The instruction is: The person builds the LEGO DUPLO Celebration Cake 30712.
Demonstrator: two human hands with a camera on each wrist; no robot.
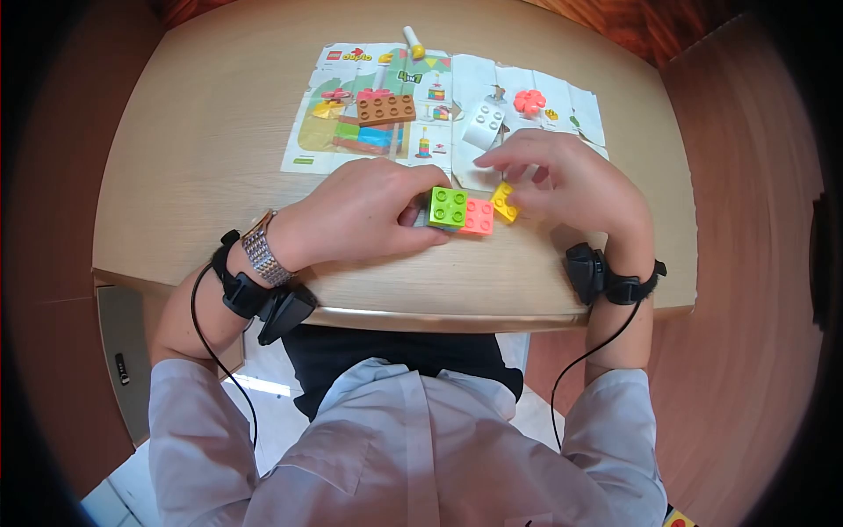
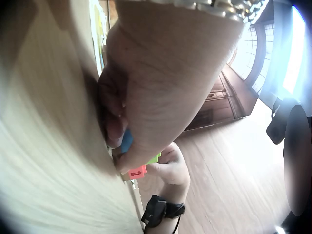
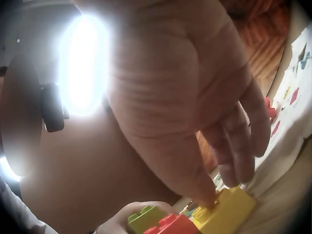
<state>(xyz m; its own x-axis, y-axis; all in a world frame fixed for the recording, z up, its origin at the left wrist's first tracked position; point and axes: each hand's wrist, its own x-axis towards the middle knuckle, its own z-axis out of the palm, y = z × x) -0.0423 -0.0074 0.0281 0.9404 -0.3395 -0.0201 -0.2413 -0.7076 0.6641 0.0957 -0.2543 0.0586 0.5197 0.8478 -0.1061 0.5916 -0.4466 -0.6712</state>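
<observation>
My left hand (image 1: pixel 369 211) grips a lime green brick (image 1: pixel 449 207) between thumb and fingers, low over the table. A pink brick (image 1: pixel 479 217) sits against its right side, a little lower; the left wrist view shows a "2" on its side. Part of a blue brick (image 2: pixel 127 141) shows between the left fingers, mostly hidden by them. To the right, a yellow brick (image 1: pixel 504 203) lies slanted by the pink one. Over it is my right hand (image 1: pixel 575 180), thumb tip right at the yellow studs, the other fingers spread and lifted away.
A creased instruction sheet (image 1: pixel 527 158) lies across the far half of the table. On it are a brown brick (image 1: pixel 386 110), a white curved brick (image 1: pixel 484 124) and a coral flower piece (image 1: pixel 529 102). A white-and-yellow candle-like piece (image 1: pixel 413 41) lies at its top edge.
</observation>
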